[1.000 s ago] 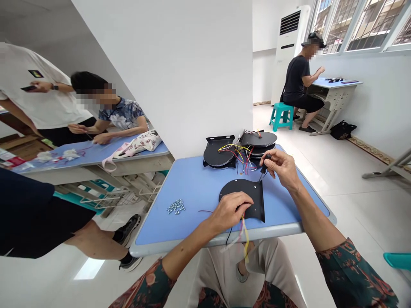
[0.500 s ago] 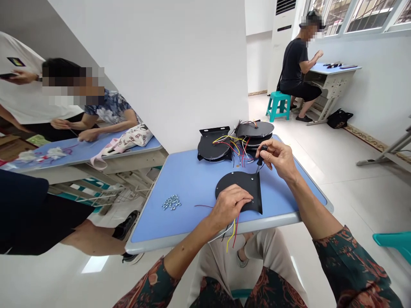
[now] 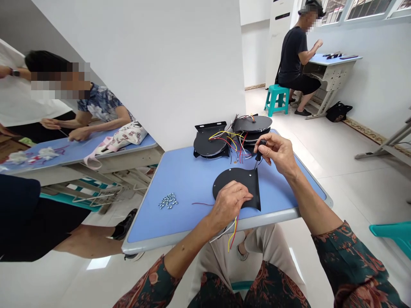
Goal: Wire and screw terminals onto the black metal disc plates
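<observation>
Plate (image 3: 237, 176), black, lying on the table (image 3: 180, 171) close to its near edge; left side rounded, right side straight and bent into a flange. Bright screw heads (image 3: 250, 175) show along its far part. The left hand (image 3: 228, 202) rests palm down on the near part of the plate, fingers bent and drawn together; whether they pinch anything beneath cannot be told. The right hand (image 3: 279, 155), beyond the plate's far right corner, pinches the dark handle of a screwdriver (image 3: 258, 155) between thumb and fingers. The shaft slants down to that corner, beside the flange; contact at the tip is too small to make out. Yellow, red and white wires (image 3: 233, 234) hang from the near side of the plate, past the table edge, their upper ends hidden by the left hand. A dark red wire (image 3: 202, 203) extends to the left of the plate.

Left of the plate, well apart: a heap of screws (image 3: 168, 201). Beyond the plate: a black disc unit (image 3: 208, 144) and, to its right, a stack (image 3: 255, 123) of similar units, with coloured leads tangled between them. Far left of the plate: a second table with a patterned bag (image 3: 128, 136) and a seated co-worker (image 3: 102, 102). Far beyond, to the right: another co-worker (image 3: 293, 53) on a teal stool (image 3: 276, 99).
</observation>
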`<state>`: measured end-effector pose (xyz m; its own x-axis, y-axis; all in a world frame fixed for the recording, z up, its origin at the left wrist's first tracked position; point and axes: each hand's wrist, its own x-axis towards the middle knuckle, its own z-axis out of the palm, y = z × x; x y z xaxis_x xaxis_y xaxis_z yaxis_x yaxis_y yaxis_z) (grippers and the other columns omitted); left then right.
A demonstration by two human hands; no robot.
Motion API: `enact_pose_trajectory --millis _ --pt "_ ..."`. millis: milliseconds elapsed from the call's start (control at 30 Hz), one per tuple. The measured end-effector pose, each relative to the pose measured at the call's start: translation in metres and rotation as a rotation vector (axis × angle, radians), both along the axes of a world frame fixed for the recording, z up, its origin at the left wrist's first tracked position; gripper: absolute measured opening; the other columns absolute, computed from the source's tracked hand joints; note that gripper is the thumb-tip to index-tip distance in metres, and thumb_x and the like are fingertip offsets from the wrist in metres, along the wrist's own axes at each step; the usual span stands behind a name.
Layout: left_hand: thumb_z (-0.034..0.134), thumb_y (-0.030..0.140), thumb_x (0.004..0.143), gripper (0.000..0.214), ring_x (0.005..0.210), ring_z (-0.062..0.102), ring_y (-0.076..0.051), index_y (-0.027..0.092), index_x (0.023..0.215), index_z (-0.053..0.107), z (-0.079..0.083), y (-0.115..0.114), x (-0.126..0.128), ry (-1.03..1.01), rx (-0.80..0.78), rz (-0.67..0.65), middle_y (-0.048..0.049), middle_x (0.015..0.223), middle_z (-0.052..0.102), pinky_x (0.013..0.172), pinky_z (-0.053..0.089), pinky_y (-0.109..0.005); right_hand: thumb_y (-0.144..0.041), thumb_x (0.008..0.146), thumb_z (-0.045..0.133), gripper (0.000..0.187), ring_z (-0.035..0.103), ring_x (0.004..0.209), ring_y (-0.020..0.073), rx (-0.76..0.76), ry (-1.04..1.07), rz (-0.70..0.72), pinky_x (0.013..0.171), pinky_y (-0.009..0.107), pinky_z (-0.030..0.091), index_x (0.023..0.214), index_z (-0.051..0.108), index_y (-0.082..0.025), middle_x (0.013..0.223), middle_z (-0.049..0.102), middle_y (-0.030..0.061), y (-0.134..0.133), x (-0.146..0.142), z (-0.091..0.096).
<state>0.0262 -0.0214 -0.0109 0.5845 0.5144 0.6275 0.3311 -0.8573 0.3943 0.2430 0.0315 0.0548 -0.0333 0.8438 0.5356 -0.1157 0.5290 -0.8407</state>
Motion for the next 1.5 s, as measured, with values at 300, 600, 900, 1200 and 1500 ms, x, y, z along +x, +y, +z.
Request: enact_pose_trajectory --millis 300,600,900,1200,1500 --pt "0.052 0.021 0.103 0.026 0.078 0.059 -0.015 0.018 0.090 0.075 -0.0014 -0.0022 0.0025 0.061 0.046 0.045 -0.0056 0.084 0.070 0.070 0.054 -0.028 -0.049 0.079 0.082 0.037 0.042 0.039 0.0040 0.000 -0.007 0.009 0.035 0.022 0.032 0.088 0.065 -0.018 0.071 0.070 0.0004 -0.0009 0.0000 0.0013" --pt "0.055 0.014 0.100 0.019 0.079 0.060 -0.015 0.018 0.093 0.073 -0.0002 -0.0016 0.0026 0.048 0.064 0.029 -0.0053 0.086 0.071 0.072 0.054 -0.028 -0.047 0.082 0.081 0.033 0.042 0.041 0.0035 0.005 -0.026 0.009 0.037 0.022 0.031 0.090 0.066 -0.019 0.074 0.070 0.0004 -0.0005 0.0011 0.0000" --pt "0.056 0.013 0.100 0.022 0.078 0.060 -0.014 0.018 0.087 0.072 -0.0003 -0.0019 0.0032 -0.002 0.027 0.007 -0.0042 0.084 0.071 0.069 0.054 -0.027 -0.047 0.081 0.081 0.033 0.042 0.040 0.0042 0.006 -0.018 0.010 0.036 0.022 0.031 0.089 0.066 -0.019 0.072 0.069 0.0004 -0.0012 0.0002 0.0001" --pt "0.054 0.009 0.100 0.021 0.081 0.062 -0.015 0.017 0.098 0.074 -0.0070 -0.0034 -0.0007 -0.012 0.118 0.026 -0.0058 0.089 0.073 0.071 0.056 -0.028 -0.047 0.080 0.082 0.035 0.043 0.039 0.0034 0.012 -0.006 0.013 0.035 0.020 0.033 0.089 0.066 -0.017 0.071 0.070 0.0001 -0.0002 -0.0002 -0.0011" --pt "0.049 0.010 0.102 0.026 0.080 0.063 -0.014 0.017 0.099 0.073 -0.0035 -0.0036 -0.0023 -0.012 0.135 0.019 -0.0060 0.089 0.073 0.071 0.057 -0.027 -0.045 0.081 0.082 0.034 0.043 0.040 0.0029 0.028 0.014 0.035 0.035 0.018 0.032 0.089 0.066 -0.016 0.071 0.070 0.0000 0.0010 -0.0001 -0.0014"
